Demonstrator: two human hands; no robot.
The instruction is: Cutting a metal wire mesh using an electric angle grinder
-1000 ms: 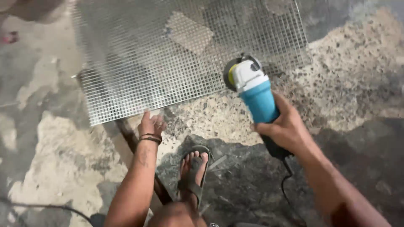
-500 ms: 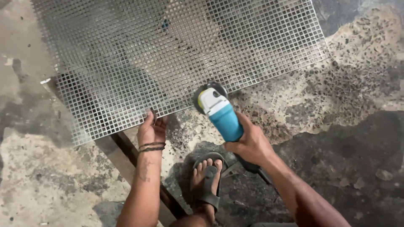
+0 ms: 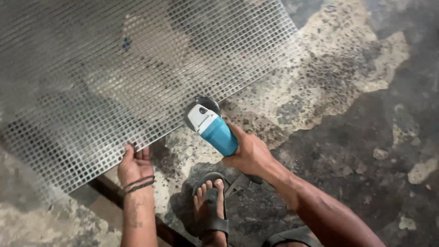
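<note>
A large sheet of square-holed metal mesh lies over the stained concrete floor and fills the upper left. My left hand, with dark bands at the wrist, grips the near edge of the mesh. My right hand is wrapped around the body of a blue and white angle grinder. The grinder's disc sits right at the near edge of the mesh, to the right of my left hand.
My sandalled foot rests on the floor between my arms. A dark wooden bar runs diagonally under the mesh's near edge. The concrete floor to the right is patchy and rough.
The view has drawn nearer and shifted. The grinder has moved left and up along the near edge, its disc now against the mesh. My left hand keeps its hold on the mesh edge.
</note>
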